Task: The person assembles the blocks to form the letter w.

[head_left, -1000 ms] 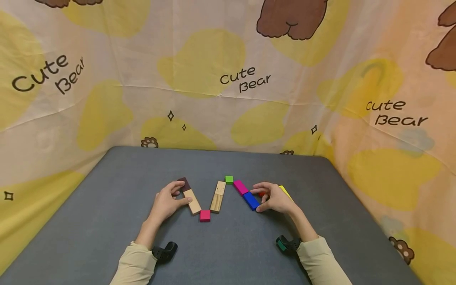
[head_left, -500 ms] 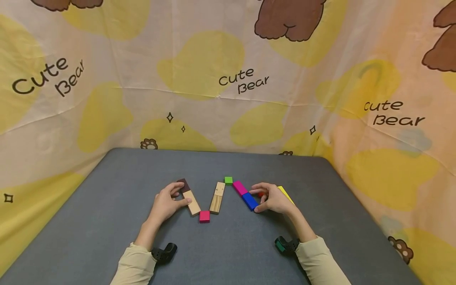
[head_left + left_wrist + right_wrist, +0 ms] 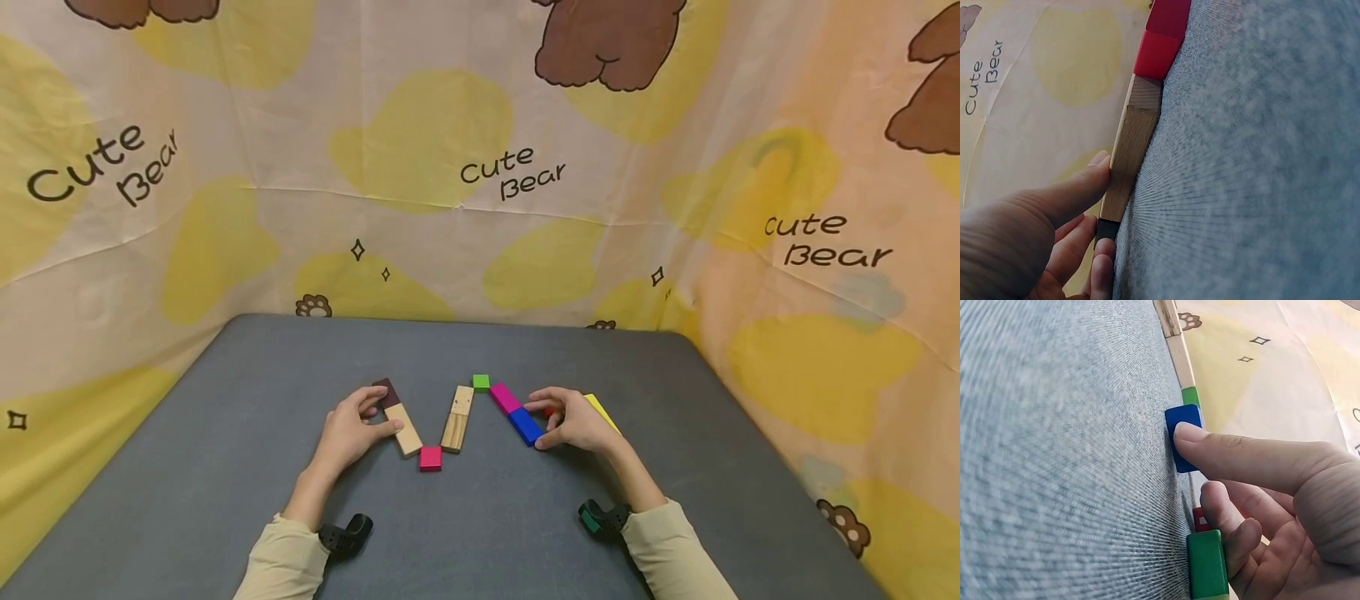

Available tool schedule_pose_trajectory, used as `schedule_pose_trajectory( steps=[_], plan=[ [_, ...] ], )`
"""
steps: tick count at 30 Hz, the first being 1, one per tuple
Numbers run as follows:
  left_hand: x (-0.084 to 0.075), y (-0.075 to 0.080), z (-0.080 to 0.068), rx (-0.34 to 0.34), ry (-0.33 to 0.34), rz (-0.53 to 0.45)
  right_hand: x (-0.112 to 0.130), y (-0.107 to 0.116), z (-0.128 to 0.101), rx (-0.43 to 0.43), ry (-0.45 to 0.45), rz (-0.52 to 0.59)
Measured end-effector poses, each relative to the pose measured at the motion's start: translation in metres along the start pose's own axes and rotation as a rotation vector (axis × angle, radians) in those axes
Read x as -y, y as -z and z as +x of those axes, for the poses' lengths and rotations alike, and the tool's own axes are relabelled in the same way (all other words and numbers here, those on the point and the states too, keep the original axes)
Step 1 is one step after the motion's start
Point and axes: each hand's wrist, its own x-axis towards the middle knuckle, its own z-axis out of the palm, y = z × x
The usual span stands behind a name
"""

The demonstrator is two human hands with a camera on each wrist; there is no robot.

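Note:
Flat blocks form a zigzag on the grey table (image 3: 225, 467). My left hand (image 3: 347, 432) lays its thumb on the long side of a pale wooden block (image 3: 403, 430) (image 3: 1127, 153), and its curled fingertips touch the dark brown block (image 3: 386, 389) (image 3: 1107, 229) at that block's end. My right hand (image 3: 576, 422) sets its thumb on the blue block (image 3: 526, 426) (image 3: 1184, 439). Its fingers curl over a small red piece (image 3: 550, 411) (image 3: 1200, 519). Between the hands lie a pink square (image 3: 431, 457), a second wooden block (image 3: 457, 418), a green cube (image 3: 481, 382) and a magenta block (image 3: 505, 397).
A yellow block (image 3: 602, 408) lies just behind my right hand. In the right wrist view a green block (image 3: 1207, 565) sits by the curled fingers. A bear-print cloth (image 3: 487, 175) walls in the table at the back and on both sides.
Both hands stay on their blocks. Only the head view has drifted slightly.

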Motion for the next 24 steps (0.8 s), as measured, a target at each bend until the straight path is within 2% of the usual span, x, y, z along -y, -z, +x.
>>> schedule_pose_trajectory(
  steps=[2, 9, 24],
  plan=[
    [0.001, 0.0, 0.0, 0.0, -0.003, -0.001, 0.001, -0.001, -0.001, -0.004, -0.004, -0.004],
    [0.002, -0.002, 0.001, 0.003, -0.001, -0.004, -0.034, 0.001, 0.009, -0.015, -0.013, -0.038],
    [0.003, -0.001, 0.002, 0.001, -0.003, -0.002, -0.033, 0.0, 0.009, -0.014, -0.019, -0.028]
  ],
)
